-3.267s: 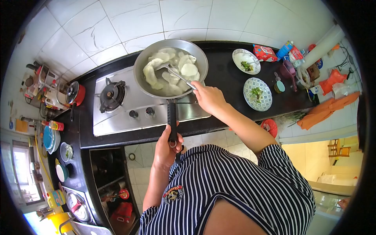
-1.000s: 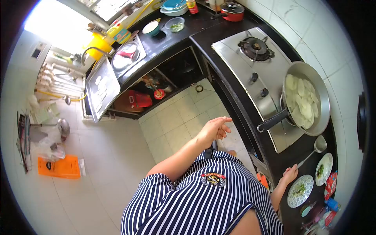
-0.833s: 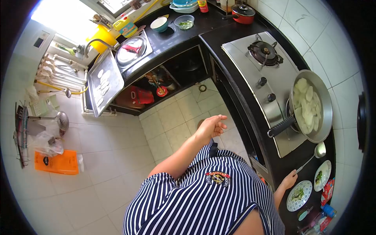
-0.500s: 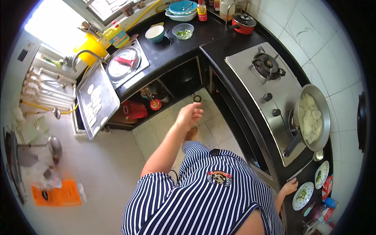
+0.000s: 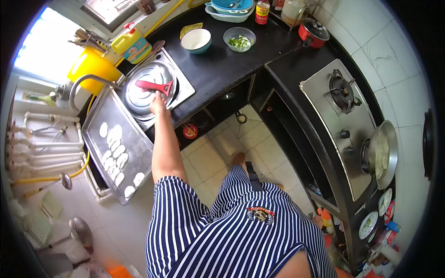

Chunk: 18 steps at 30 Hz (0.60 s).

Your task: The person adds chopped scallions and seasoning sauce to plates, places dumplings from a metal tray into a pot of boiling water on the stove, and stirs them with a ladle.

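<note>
One bare hand [image 5: 158, 104], the left, reaches the red handle [image 5: 153, 86] on the round metal lid [image 5: 135, 98], which lies beside a steel tray [image 5: 134, 148] of pale slices [image 5: 116, 157]; whether its grip has closed, I cannot tell.

- Your left hand [image 5: 159, 103] reaches the lower edge of the red handle [image 5: 155, 86], which crosses the metal lid [image 5: 139, 103] and blocks a low sideways sweep.
- On the lid's left, the curved faucet [image 5: 85, 85] arches in your way; the yellow jug [image 5: 131, 45] stands behind.
- Below it, you must clear the metal tray [image 5: 133, 147], tilted beside your forearm.
- Rightward, you can pass over the black tabletop [image 5: 215, 76], in front of the teal bowl [image 5: 196, 41] and clear bowl [image 5: 239, 40].
- Farther right, the burner grate [image 5: 342, 92] and pan [image 5: 390, 155] obstruct you.
</note>
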Tool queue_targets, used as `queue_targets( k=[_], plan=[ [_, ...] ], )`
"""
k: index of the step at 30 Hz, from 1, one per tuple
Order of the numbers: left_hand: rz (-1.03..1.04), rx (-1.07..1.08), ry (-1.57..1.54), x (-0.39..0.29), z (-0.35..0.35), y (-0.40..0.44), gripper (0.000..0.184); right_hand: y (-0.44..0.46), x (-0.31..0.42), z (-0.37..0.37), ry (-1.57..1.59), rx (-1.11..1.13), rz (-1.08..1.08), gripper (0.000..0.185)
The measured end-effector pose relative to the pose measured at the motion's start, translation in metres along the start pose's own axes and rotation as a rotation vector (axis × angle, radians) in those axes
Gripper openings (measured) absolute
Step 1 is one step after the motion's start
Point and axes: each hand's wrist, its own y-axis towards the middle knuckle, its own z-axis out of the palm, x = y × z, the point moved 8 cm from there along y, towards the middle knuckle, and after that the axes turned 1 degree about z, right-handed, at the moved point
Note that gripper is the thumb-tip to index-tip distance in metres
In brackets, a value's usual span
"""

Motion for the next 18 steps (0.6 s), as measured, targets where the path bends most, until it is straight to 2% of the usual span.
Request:
queue_targets(
  k=[2,3,5,6,7,9,10,14,18],
  plan=[
    [-0.195,0.185,-0.139,0.005,0.023,0.013,0.051,-0.015,0.018,0.016,-0.017,0.063,0.011,0.028],
    [-0.236,0.246,-0.113,0.009,0.031,0.019,0.047,-0.023,0.022,0.023,-0.009,0.076,0.032,0.027],
    [-0.370,0.333,-0.193,0.031,0.045,0.044,0.038,-0.021,0.001,0.044,0.070,-0.069,0.064,0.028],
    [-0.395,0.270,-0.252,0.028,0.048,0.037,0.022,-0.022,0.003,0.047,0.059,-0.064,0.093,0.028],
    [-0.400,0.276,-0.247,0.033,0.051,0.042,0.022,-0.024,0.003,0.050,0.048,-0.058,0.122,0.027],
    [-0.242,0.249,-0.243,0.023,0.055,0.044,0.025,-0.028,0.006,0.052,0.089,-0.074,0.113,0.028],
    [-0.242,0.251,-0.305,0.018,0.057,0.043,0.019,-0.027,0.009,0.053,0.128,-0.090,0.094,0.028],
    [-0.299,0.347,-0.384,0.001,0.064,0.038,0.015,-0.022,0.021,0.059,0.119,-0.106,0.016,0.026],
    [-0.335,0.448,-0.589,-0.038,0.078,0.005,0.020,-0.018,0.052,0.050,0.106,-0.198,-0.033,0.025]
  ],
)
